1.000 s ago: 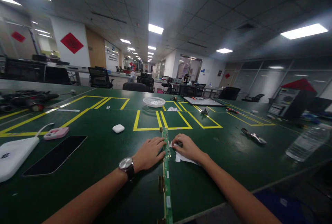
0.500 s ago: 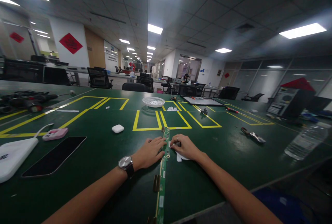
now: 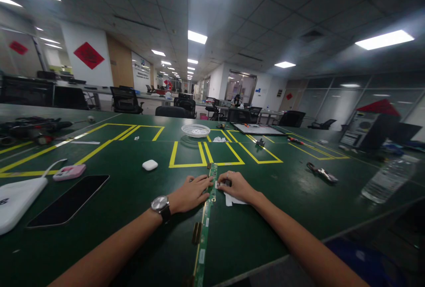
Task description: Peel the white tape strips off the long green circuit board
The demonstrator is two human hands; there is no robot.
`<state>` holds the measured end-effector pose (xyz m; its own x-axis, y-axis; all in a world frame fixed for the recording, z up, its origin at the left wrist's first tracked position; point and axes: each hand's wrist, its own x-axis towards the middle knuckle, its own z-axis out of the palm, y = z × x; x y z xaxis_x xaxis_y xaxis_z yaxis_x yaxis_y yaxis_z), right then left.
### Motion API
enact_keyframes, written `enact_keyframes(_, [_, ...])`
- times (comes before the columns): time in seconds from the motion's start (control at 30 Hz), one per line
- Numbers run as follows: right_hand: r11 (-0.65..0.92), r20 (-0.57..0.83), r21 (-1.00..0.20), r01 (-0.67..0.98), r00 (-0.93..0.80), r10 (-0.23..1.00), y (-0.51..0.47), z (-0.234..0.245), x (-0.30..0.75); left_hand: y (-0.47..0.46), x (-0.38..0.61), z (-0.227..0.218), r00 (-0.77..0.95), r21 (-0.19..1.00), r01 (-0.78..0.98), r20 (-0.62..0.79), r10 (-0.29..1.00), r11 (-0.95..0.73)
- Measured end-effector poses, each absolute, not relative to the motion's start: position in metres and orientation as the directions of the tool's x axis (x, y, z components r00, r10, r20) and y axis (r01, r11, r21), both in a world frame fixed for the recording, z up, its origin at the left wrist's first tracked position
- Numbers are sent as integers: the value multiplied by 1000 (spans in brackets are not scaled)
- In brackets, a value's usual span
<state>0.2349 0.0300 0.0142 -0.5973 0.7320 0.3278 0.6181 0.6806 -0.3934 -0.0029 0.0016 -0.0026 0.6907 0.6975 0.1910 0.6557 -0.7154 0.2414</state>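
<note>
A long, narrow green circuit board [image 3: 205, 225] runs from the table's near edge up to between my hands. My left hand [image 3: 194, 193] lies on its far part, fingers stretched out and resting on the board, a watch [image 3: 160, 203] on the wrist. At the board's right edge my right hand [image 3: 236, 186] is closed in a pinch, by a small pale connector [image 3: 217, 184]. Something small and dark shows under those fingers, too hidden to name. A piece of white paper [image 3: 229, 200] lies partly beneath my right hand. Brown flaps [image 3: 196, 233] stick out from the board's left side.
On the left are a black phone [image 3: 69, 200], a pink case [image 3: 69, 172], a white device [image 3: 20, 203] and a white earbud case [image 3: 150, 165]. A white basket [image 3: 195, 130] stands ahead. To the right lie a cable bundle [image 3: 321, 172] and a water bottle [image 3: 388, 180].
The near end of the circuit board has swung a little to the left. My hands stay almost where they were, the left on the board and the right pinching at its edge.
</note>
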Motion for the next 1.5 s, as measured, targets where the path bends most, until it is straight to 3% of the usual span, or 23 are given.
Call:
enact_keyframes(0.4, [725,383,-401,560,-616,688,31,10,234,-2,-2,0,678,248,678,152,719,-692])
enact_keyframes(0.73, [755,362,-385,530,-666,652,32,14,236,-5,-2,2,670,280,657,209,713,-700])
enact_keyframes(0.93, [803,372,-381,458,-719,587,28,19,231,-3,-3,3,587,407,643,283,759,-649])
enact_keyframes(1.1, [820,310,-242,519,-760,572,32,19,233,6,-8,-2,350,557,633,414,840,-538])
enact_keyframes(1.27, [559,314,-100,823,-506,803,46,12,255,7,-13,-3,297,564,625,468,832,-540])
enact_keyframes(1.37, [321,318,-46,946,-291,902,52,8,271,5,-16,0,324,475,650,534,781,-594])
enact_keyframes(1.5, [70,343,-50,996,-49,938,59,3,286,2,-18,4,413,301,694,577,704,-654])
